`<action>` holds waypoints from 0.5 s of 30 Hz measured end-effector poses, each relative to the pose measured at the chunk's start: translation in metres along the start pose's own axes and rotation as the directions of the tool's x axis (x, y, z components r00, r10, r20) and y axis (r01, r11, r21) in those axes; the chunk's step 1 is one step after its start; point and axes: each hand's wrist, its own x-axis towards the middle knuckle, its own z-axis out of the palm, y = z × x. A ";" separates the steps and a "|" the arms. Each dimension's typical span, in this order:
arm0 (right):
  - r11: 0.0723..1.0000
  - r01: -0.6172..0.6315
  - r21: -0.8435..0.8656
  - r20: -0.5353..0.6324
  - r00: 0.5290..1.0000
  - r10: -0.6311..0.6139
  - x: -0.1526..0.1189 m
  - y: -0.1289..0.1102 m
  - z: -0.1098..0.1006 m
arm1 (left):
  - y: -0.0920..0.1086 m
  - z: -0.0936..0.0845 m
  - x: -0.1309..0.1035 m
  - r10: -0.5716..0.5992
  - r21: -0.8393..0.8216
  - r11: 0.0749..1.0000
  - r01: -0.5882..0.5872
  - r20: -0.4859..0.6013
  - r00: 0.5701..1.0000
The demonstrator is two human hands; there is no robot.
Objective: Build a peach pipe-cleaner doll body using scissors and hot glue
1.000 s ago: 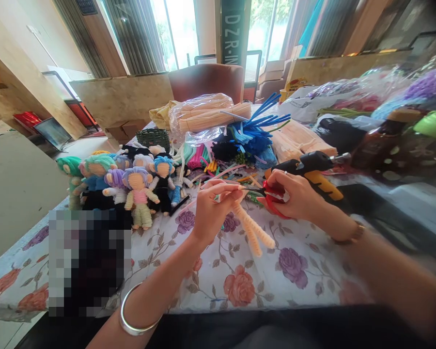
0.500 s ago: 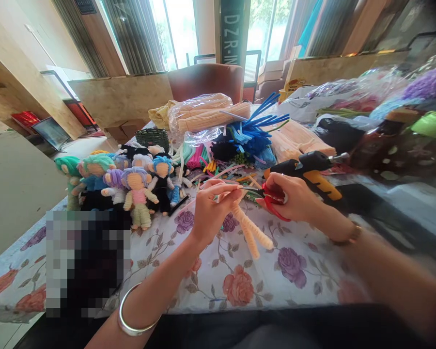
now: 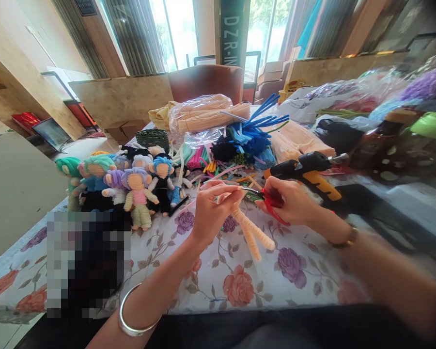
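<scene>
While the left hand (image 3: 213, 207) pinches the peach piece (image 3: 256, 230), seemingly to steady it, the right hand (image 3: 295, 201) grips scissors (image 3: 271, 206) aimed at that pinch.

Peach piece (image 3: 254, 228), top behind left fingers (image 3: 218, 186)

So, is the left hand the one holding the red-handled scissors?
No, the red-handled scissors are in the right hand, while the left hand holds a peach fuzzy piece.
</scene>
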 end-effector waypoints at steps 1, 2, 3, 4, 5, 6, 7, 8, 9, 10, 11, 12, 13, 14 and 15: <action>1.000 -0.003 0.006 0.006 1.000 0.003 0.000 0.000 0.000 | 0.000 0.000 0.000 -0.001 0.000 1.000 0.001 0.000 1.000; 1.000 -0.005 0.009 0.010 1.000 0.004 0.000 -0.001 0.001 | 0.000 0.000 0.000 -0.001 0.003 1.000 0.001 0.001 1.000; 1.000 -0.004 0.009 0.013 1.000 0.004 0.000 0.000 0.001 | 0.000 0.000 0.000 0.000 0.008 1.000 0.000 0.002 1.000; 1.000 -0.005 0.006 0.014 1.000 0.005 0.000 0.000 0.002 | -0.001 0.000 -0.001 0.001 0.012 1.000 -0.001 0.004 1.000; 1.000 -0.010 0.000 0.012 1.000 0.010 -0.001 0.000 0.003 | -0.001 0.000 -0.001 0.001 0.017 1.000 -0.001 0.007 1.000; 1.000 -0.018 -0.008 0.008 1.000 0.018 -0.001 0.001 0.003 | 0.000 0.001 -0.001 -0.001 0.022 1.000 0.001 0.011 1.000; 1.000 -0.027 -0.015 0.007 1.000 0.028 -0.001 0.001 0.004 | 0.000 0.001 -0.001 -0.006 0.025 1.000 0.006 0.015 1.000; 0.999 -0.037 -0.019 0.008 0.999 0.037 -0.001 0.001 0.004 | 0.000 0.001 -0.001 -0.013 0.026 1.000 0.012 0.021 1.000; 0.999 -0.044 -0.020 0.010 0.999 0.044 -0.001 0.002 0.004 | 0.000 0.001 -0.002 -0.020 0.026 0.999 0.019 0.027 0.999; 0.999 -0.046 -0.014 0.013 0.999 0.046 -0.001 0.002 0.004 | 0.001 0.001 -0.002 -0.025 0.026 0.999 0.024 0.033 0.999; 0.999 -0.044 -0.005 0.015 0.999 0.044 -0.001 0.002 0.004 | 0.001 0.001 -0.002 -0.027 0.027 0.999 0.026 0.040 0.999; 0.999 -0.039 0.007 0.017 0.999 0.039 -0.001 0.002 0.003 | 0.001 0.001 -0.001 -0.027 0.028 0.999 0.026 0.045 0.999; 0.999 -0.034 0.019 0.019 0.999 0.033 -0.001 0.003 0.003 | 0.001 0.000 -0.001 -0.027 0.032 0.999 0.026 0.050 0.998; 0.999 -0.030 0.031 0.021 0.999 0.029 0.000 0.003 0.002 | 0.001 0.000 -0.001 -0.027 0.037 0.999 0.025 0.054 0.998; 0.999 -0.028 0.043 0.027 0.999 0.027 0.000 0.003 0.002 | 0.001 0.000 -0.001 -0.025 0.041 0.999 0.023 0.056 0.998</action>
